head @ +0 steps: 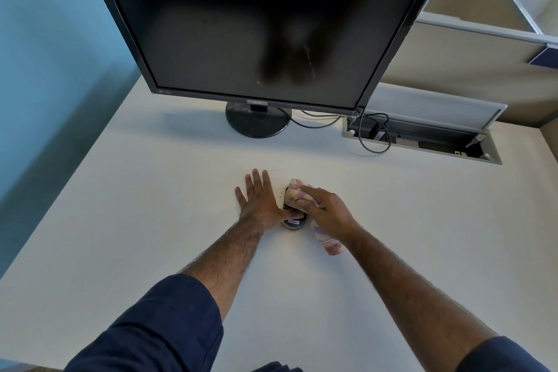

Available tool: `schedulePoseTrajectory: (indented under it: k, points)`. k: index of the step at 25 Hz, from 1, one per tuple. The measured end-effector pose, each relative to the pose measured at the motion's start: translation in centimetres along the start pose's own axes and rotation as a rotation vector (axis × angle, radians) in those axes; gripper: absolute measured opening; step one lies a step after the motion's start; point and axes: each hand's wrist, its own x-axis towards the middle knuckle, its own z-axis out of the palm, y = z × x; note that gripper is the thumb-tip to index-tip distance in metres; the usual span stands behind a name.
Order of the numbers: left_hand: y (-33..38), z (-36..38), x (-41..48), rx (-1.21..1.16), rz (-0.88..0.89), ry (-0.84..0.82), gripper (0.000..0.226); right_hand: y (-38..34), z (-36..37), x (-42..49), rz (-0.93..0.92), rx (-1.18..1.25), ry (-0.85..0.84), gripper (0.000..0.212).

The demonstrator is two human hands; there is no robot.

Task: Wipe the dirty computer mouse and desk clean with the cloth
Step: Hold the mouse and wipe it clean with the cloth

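While the right hand (327,211) is gripping a soft, bunched pink-and-cream cloth (297,195) over a rounded black mouse (293,222), the left hand (259,199) is lying flat and released on the smooth white desk (151,205), its thumb pinning the mouse. A dark monitor (265,27) is standing beyond both.
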Motion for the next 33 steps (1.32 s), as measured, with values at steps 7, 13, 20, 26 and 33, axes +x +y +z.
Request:
schedulePoseTrajectory:
  k: [7, 13, 20, 26, 33]
  points:
    - [0.1, 0.0, -0.3, -0.015, -0.008, -0.012, 0.149, -0.3, -4.1, 1.6, 0.164, 0.514, 0.154, 0.021]
    - [0.4, -0.5, -0.6, 0.012, -0.007, -0.019, 0.145, -1.5, -1.8, 3.2, 0.237, 0.257, -0.087, 0.02]
    - [0.4, -0.5, -0.4, 0.044, -0.004, -0.016, 0.142, -0.9, -0.9, 3.7, 0.182, -0.037, -0.218, 0.065]
    - [0.4, -0.5, -0.4, 0.03, 0.004, -0.014, 0.145, -1.6, -0.8, 2.5, 0.119, -0.091, -0.245, 0.055]
    - [0.4, -0.4, -0.4, 0.033, 0.004, -0.005, 0.142, -1.7, -1.9, 0.8, 0.128, 0.001, -0.234, 0.041]
